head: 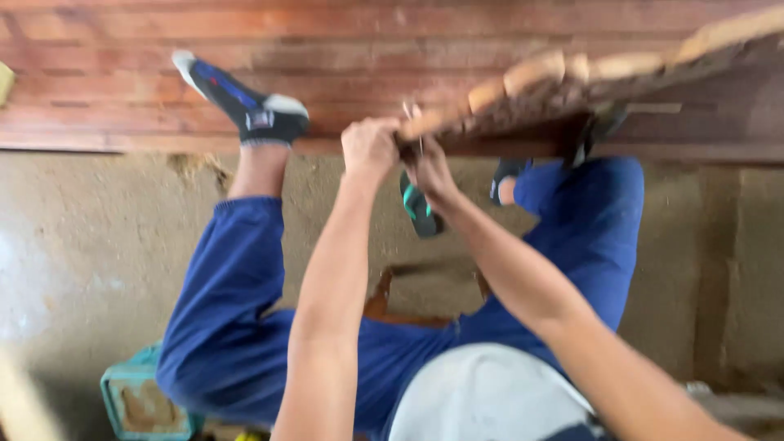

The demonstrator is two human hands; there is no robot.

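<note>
floor: bare concrete (98, 245), dusty and kinda stained, meeting a band of reddish wooden planks (122, 73) across the top
seat: person in blue trousers (237, 327), a teal crate (135, 400) low on the left
slab: rough wooden piece with bark (572, 82), tilted, running from the middle up to the top right corner
left hand (369, 147): fingers curled tight on the slab's near end
right hand (429, 167): right beside it, fingers closed at the same end, blurry, can't tell the exact grip

Soft, even daylight is falling; no glare. Motion blur is smearing both hands (400, 155) and the wooden piece (572, 90) beyond them; shadows are staying faint.
</note>
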